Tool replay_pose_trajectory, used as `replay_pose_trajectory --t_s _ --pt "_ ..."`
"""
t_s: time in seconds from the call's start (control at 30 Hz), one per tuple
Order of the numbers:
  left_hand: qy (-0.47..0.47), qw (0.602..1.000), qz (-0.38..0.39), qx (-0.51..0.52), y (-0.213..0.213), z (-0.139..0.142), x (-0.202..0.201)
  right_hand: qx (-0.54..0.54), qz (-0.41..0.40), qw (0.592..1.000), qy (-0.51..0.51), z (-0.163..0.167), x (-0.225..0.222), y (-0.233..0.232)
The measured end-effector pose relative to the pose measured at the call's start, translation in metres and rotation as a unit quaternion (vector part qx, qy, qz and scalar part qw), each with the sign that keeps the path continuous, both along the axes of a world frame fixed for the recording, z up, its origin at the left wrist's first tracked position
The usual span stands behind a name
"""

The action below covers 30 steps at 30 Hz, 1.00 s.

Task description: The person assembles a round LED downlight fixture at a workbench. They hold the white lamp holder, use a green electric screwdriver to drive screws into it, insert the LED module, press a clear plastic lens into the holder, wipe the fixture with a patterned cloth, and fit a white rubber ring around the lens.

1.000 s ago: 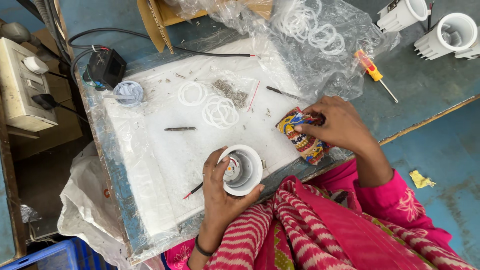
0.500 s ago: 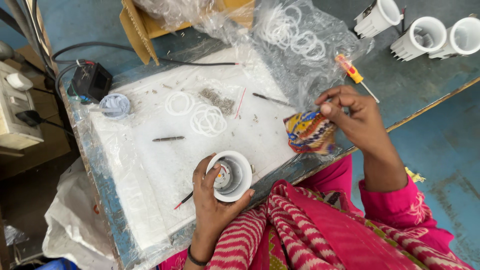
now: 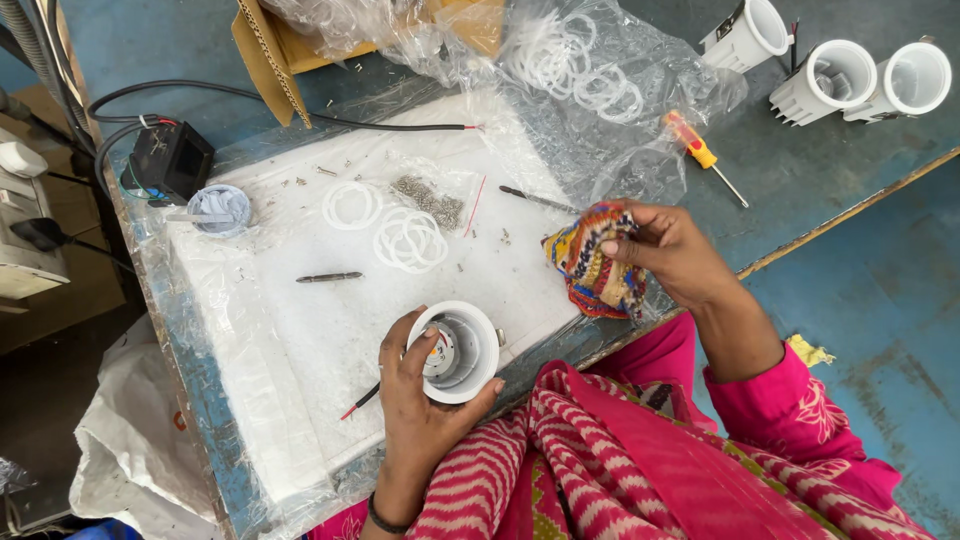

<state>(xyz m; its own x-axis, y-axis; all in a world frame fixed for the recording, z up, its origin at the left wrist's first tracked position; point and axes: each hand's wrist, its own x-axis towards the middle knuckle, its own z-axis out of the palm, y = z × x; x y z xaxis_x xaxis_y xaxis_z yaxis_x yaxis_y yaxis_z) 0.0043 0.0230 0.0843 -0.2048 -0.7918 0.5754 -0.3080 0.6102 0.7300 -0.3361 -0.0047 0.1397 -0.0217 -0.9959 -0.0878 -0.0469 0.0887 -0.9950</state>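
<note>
Blue-painted workbench carries a white foam pad wrapped in clear plastic, reaching to the bench's near edge. Clear plastic bag of white rings at the pad's far right corner. Left hand near the pad's near edge, fingers wrapped round a white cylindrical lamp housing, open end up. Right hand at the pad's right edge, fingertips pinching a multicoloured patterned cloth pouch. Loose white rings mid-pad, orange-handled screwdriver on the bench beyond the right hand.
</note>
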Motion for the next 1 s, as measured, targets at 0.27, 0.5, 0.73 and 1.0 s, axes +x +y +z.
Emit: replay_pose_trajectory --t_s 0.27,0.5,0.73,1.0 --pt "0.004 1.0 0.003 0.007 0.0 0.003 -0.002 -0.181 0.008 0.968 0.176 0.027 -0.008 0.019" --pt "0.003 1.0 0.003 -0.002 -0.001 0.003 -0.001 -0.012 0.085 0.994 -0.069 0.044 0.003 0.014" --pt "-0.006 1.0 0.002 -0.002 -0.001 -0.003 0.002 0.033 0.147 0.982 -0.115 0.039 0.017 0.016" --pt "-0.007 1.0 0.002 -0.001 -0.001 -0.005 0.003 0.066 0.138 0.973 -0.172 0.034 0.006 0.016"
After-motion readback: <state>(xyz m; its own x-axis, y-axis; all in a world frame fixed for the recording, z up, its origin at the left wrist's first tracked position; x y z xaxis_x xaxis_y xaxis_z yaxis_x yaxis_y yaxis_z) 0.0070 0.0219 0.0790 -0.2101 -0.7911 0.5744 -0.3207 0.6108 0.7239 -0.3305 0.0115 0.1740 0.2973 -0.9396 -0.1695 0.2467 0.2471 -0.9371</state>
